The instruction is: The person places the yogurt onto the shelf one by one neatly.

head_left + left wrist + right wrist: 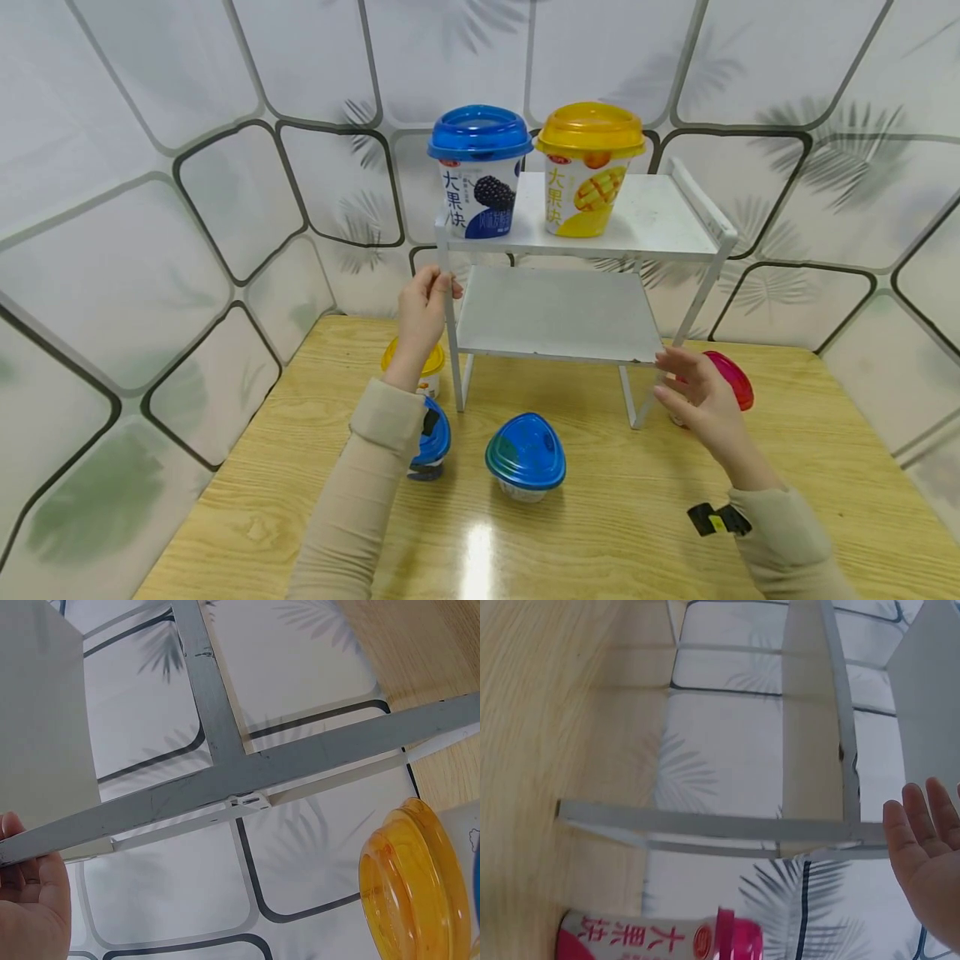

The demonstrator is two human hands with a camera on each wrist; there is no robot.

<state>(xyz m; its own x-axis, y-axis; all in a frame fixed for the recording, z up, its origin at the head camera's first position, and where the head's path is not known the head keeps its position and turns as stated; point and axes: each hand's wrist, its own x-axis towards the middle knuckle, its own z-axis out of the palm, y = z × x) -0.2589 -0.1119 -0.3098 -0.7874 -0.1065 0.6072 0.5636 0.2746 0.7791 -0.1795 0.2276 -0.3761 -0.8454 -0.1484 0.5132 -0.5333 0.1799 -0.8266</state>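
Beige sleeves (352,508) lead to a left grip (422,312) holding the rack (558,312) and a wide right grip (701,400); a lopsided tug could topple the upper blue-lidded cup (480,179)

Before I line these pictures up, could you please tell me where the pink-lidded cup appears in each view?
Head: the pink-lidded cup is right of centre, partly hidden by the right hand.
Left wrist: not in this picture.
Right wrist: at the bottom edge, left of centre, turned sideways in the image, its lid toward the right.
Shared landmark: the rack, in all three.
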